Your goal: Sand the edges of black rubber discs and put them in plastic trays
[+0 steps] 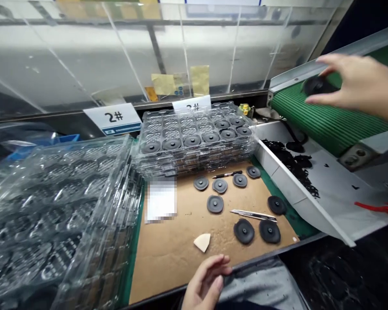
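My right hand (358, 84) is raised at the upper right over the green conveyor belt (310, 114). Its thumb and fingers pinch a black rubber part (317, 86), blurred by motion. At the bottom edge, my left hand (208, 280) is loosely curled with thumb and fingers apart, nothing in it. Just beyond it a cream-coloured wedge (203, 242) lies on the brown board (171, 262). Several round dark rubber pieces with a central stud lie on the board, among them one piece (244, 230) near a craft knife (254, 215).
A stack of clear trays (194, 155) stands at the back, its top one partly filled with dark pieces. More clear trays (84, 181) rise at left. On the right, a white chute (330, 185) holds black scraps (291, 161). A pen (226, 175) lies on the board.
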The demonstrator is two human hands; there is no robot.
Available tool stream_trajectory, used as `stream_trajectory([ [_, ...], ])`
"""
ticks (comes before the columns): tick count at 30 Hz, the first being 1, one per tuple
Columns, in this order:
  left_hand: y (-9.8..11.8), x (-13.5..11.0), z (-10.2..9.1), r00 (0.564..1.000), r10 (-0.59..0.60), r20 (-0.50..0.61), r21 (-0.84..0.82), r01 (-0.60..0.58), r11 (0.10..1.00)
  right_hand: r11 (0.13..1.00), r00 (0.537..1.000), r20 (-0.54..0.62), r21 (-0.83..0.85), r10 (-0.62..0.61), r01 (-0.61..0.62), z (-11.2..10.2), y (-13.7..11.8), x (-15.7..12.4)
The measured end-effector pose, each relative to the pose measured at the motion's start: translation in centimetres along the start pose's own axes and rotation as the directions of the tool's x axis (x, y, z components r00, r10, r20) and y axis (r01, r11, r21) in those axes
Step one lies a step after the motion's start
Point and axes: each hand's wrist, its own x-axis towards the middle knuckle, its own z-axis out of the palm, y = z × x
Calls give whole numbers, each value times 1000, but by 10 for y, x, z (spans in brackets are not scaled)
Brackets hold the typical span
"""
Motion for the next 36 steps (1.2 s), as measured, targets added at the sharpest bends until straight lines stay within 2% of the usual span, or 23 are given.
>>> stream_trajectory([
  [2, 3, 0, 6, 1000, -4, 25, -185, 8, 983, 962, 966, 108, 169, -234, 214, 9, -64, -49],
  [4, 5, 0, 13, 999, 15, 52, -340, 3, 940, 778, 862, 74, 475, -501, 411, 29, -127, -113],
  [5, 5, -1, 16, 997, 28, 66, -389, 0, 921, 695, 807, 75, 558, -585, 452, 41, -154, -145],
  [6, 4, -2, 18, 996, 38, 75, -417, -3, 909, 637, 777, 77, 626, -625, 450, 54, -178, -174],
  [7, 4, -4, 18, 996, 38, 78, -429, -1, 904, 605, 784, 71, 680, -617, 414, 67, -198, -200],
  [8, 3, -6, 15, 997, 27, 76, -429, 8, 903, 586, 811, 65, 725, -581, 361, 79, -214, -222],
  [11, 4, -17, -2, 997, -65, 52, -416, 81, 906, 572, 922, 85, 804, -377, 160, 103, -252, -261],
  [12, 5, -21, -10, 994, -98, 47, -422, 109, 900, 562, 940, 102, 820, -325, 105, 107, -262, -268],
  [14, 7, -31, -25, 990, -138, 37, -444, 140, 885, 537, 939, 143, 842, -312, 50, 109, -278, -275],
  [16, 9, -42, -36, 990, -142, 25, -471, 137, 871, 514, 895, 181, 856, -407, 61, 108, -287, -276],
  [18, 9, -51, -45, 991, -132, 15, -503, 122, 855, 486, 823, 203, 868, -530, 98, 108, -289, -270],
  [19, 8, -56, -49, 992, -124, 7, -523, 110, 845, 487, 794, 225, 868, -564, 101, 111, -288, -266],
  [20, 7, -60, -52, 993, -115, -4, -543, 95, 834, 513, 785, 261, 854, -562, 84, 116, -285, -262],
  [21, 6, -64, -55, 994, -105, -15, -562, 78, 823, 571, 796, 314, 819, -518, 48, 124, -282, -258],
  [23, 5, -70, -62, 996, -78, -49, -590, 34, 807, 717, 843, 418, 695, -338, -56, 145, -277, -252],
  [25, 4, -75, -68, 995, -49, -87, -604, -14, 797, 801, 868, 460, 583, -188, -135, 169, -279, -255],
  [27, 4, -79, -73, 993, -29, -117, -612, -49, 789, 806, 869, 459, 576, -183, -134, 188, -287, -266],
  [29, 6, -82, -78, 991, -15, -133, -617, -71, 783, 767, 863, 438, 634, -251, -99, 198, -297, -281],
  [31, 9, -83, -80, 989, -8, -150, -617, -87, 782, 721, 850, 421, 690, -317, -73, 199, -303, -290],
  [33, 13, -81, -81, 986, -8, -164, -616, -96, 782, 683, 830, 422, 727, -363, -71, 190, -304, -286],
  [36, 18, -77, -76, 985, -14, -173, -614, -97, 783, 658, 819, 438, 746, -369, -102, 160, -303, -262],
])
